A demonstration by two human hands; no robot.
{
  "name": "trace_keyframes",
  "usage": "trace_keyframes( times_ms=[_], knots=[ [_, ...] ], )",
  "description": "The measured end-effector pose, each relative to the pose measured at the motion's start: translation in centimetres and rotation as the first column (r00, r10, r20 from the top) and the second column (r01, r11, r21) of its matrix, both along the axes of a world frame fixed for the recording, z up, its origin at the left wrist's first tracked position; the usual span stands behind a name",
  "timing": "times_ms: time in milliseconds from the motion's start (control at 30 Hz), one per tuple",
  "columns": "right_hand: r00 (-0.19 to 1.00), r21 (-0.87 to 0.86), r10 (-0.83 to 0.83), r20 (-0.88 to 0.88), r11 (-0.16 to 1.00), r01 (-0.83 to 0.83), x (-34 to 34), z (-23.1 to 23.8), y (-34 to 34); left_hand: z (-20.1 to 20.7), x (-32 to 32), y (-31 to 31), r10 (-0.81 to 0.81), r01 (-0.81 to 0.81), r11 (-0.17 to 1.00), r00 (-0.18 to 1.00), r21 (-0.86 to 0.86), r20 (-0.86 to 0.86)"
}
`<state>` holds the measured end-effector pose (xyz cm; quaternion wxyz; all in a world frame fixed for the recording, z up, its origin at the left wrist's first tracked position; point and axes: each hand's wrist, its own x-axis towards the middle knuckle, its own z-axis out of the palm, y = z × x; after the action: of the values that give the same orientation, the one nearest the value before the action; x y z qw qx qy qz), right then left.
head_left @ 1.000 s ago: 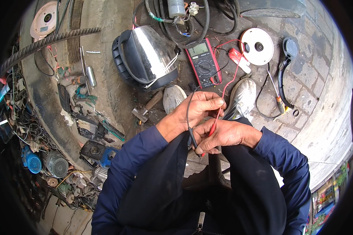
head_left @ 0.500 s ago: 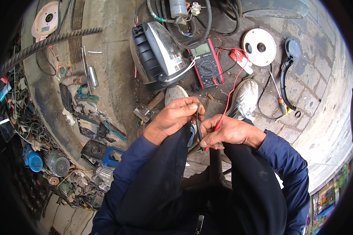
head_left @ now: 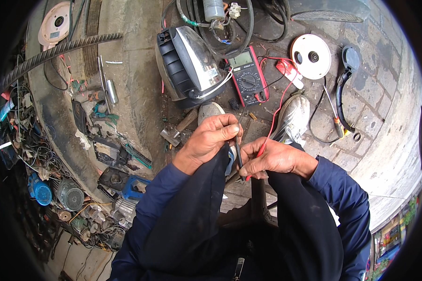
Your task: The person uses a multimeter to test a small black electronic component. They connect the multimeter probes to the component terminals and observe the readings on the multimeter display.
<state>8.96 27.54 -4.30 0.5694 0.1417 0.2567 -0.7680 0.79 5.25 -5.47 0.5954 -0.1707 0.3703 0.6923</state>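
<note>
In front of my knees, my left hand (head_left: 212, 140) is closed, thumb and fingertips pinching the upper part of a thin black test probe (head_left: 239, 157). Close beside it, my right hand (head_left: 279, 158) grips the lower part of that probe together with a red test probe (head_left: 261, 149). From the red one a red lead runs up to a red-edged digital multimeter (head_left: 247, 78), which lies on the ground beyond my shoes. Left of the meter, an electric kettle (head_left: 192, 65) with a black handle and shiny body lies on its side. My fingers hide parts of both probes.
A round white kettle base (head_left: 310, 56), a screwdriver (head_left: 336, 122) and a curved black handle piece (head_left: 343, 89) lie right. Left are a hammer (head_left: 176, 135), a ribbed steel bar (head_left: 61, 51), and scrap with a blue motor (head_left: 40, 189). Black cable (head_left: 248, 33) coils at the far side.
My left fingertips have shifted slightly on the black probe, and a thin dark line now shows above them. My right hand keeps its grip almost unmoved.
</note>
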Motion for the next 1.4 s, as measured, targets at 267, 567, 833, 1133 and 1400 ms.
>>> trace_keyframes(
  times_ms=[267,567,833,1133,1400],
  knots=[
    [0.999,-0.037,-0.03,0.019,0.999,0.031,0.2,-0.4,-0.1,-0.1,0.0,0.1,0.017,-0.017,1.0,1.0,-0.007,-0.02],
    [0.999,-0.056,-0.044,0.027,0.997,0.045,0.1,-0.3,-0.1,-0.1,0.2,0.2,0.049,-0.051,0.998,0.998,-0.032,-0.049],
    [0.999,-0.019,-0.026,-0.036,1.0,0.025,-0.5,0.6,0.2,-0.1,-0.1,0.9,0.022,-0.028,0.999,0.99,0.039,0.143],
    [0.998,-0.035,0.007,-0.06,0.999,-0.009,0.1,-0.2,-0.4,-1.5,0.0,3.6,-0.251,0.251,0.968,0.968,-0.003,-0.008],
    [0.996,-0.019,0.047,-0.082,0.999,-0.049,0.3,-0.6,-0.8,-2.4,0.8,5.1,-0.249,0.245,0.968,0.964,0.051,0.094]
  ],
)
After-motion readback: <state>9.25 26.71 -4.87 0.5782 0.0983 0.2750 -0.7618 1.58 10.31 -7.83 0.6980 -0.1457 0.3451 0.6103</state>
